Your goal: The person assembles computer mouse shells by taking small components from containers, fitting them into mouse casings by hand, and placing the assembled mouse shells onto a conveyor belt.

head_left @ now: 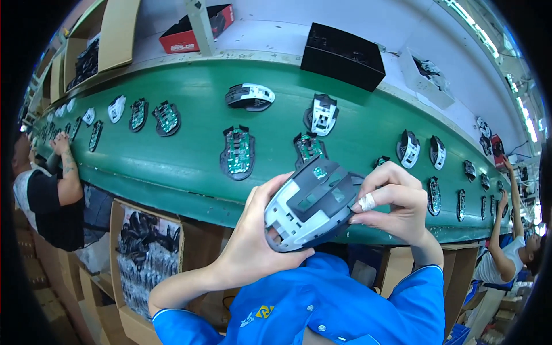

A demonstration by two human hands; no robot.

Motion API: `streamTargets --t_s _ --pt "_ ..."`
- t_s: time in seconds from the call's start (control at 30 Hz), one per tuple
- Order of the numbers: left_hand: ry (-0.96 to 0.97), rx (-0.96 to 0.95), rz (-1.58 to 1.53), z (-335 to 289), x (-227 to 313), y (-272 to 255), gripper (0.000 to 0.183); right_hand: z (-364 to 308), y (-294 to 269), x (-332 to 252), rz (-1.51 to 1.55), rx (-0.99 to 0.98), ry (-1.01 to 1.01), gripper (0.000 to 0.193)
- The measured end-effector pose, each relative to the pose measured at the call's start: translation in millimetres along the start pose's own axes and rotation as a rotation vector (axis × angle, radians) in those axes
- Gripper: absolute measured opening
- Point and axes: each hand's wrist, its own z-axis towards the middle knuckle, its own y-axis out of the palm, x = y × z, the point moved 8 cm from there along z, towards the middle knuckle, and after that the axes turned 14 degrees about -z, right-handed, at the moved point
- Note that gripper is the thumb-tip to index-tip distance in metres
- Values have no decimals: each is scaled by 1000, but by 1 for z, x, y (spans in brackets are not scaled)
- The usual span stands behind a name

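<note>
A partly assembled computer mouse (313,213), grey and black with a white frame and openings in its top, is tilted in front of my chest. My left hand (250,238) is closed around its left and lower side. At its right edge, my right hand (397,201) pinches with thumb and forefinger; a white wrap circles one finger. Whether a small dark part or just the mouse's edge lies in that pinch is hidden. Just beyond, mouse bases with green circuit boards (237,152) and white-framed mice (323,115) lie on the green belt.
The green conveyor belt (195,86) runs across, carrying several more mouse parts. Behind it stand a black box (343,56), a red box (179,40) and a white tray (424,77). A carton of bagged parts (144,261) is below left. Co-workers sit left (49,201) and right (506,259).
</note>
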Motion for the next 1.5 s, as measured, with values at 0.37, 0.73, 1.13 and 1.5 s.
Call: streamTargets --t_s 0.37,0.73,1.13,1.5 --pt "161 -17 173 5 14 -2 91 6 -1 -3 11 -5 16 23" --pt "192 -14 156 6 14 -6 89 10 1 2 26 12 149 22" --pt "297 -85 244 11 25 -3 88 19 54 36 728 -355 347 101" --pt "427 -42 469 12 36 -15 82 14 63 52 662 -291 439 101"
